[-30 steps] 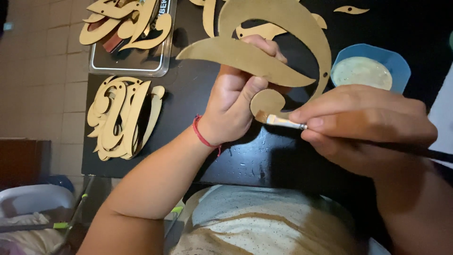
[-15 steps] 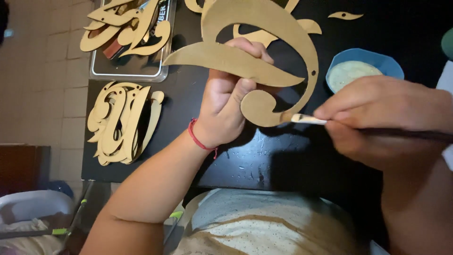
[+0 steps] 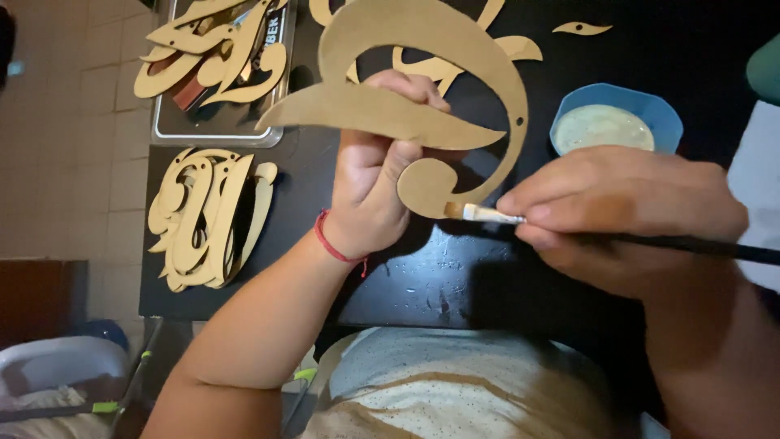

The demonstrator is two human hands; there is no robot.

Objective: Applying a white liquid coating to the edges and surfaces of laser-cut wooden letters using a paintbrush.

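One large curved wooden cutout (image 3: 422, 89) is held up above the black table (image 3: 455, 284) by the left hand (image 3: 374, 195), whose fingers are clamped on the cutout's lower pointed arm; the right hand (image 3: 626, 219) is closed around one paintbrush (image 3: 569, 228), whose pale bristles touch the rounded curl at the bottom of the cutout, just between the two hands. The hands are near each other but not touching.

As a judgement, the work is at an early or middle stage: the curl is being brushed from the pale liquid; the rest of the held cutout looks evenly tan and dull, so how much of it is already coated cannot be told; many other pieces lie untouched.

Counted: one blue bowl (image 3: 662, 114) of pale liquid stands just beyond the right hand; one metal tray (image 3: 175, 134) with a heap of cutouts, whose number cannot be told, lies beyond and to the left of the left hand; one stack of cutouts (image 3: 207, 215) lies on the table well to the left of the left wrist, its layers too overlapped to count; further tan pieces (image 3: 520, 49) are partly hidden behind the held cutout, and one small leaf-shaped piece (image 3: 581, 28) lies beyond the right hand; one red string bracelet (image 3: 329, 244) is worn on the left wrist.
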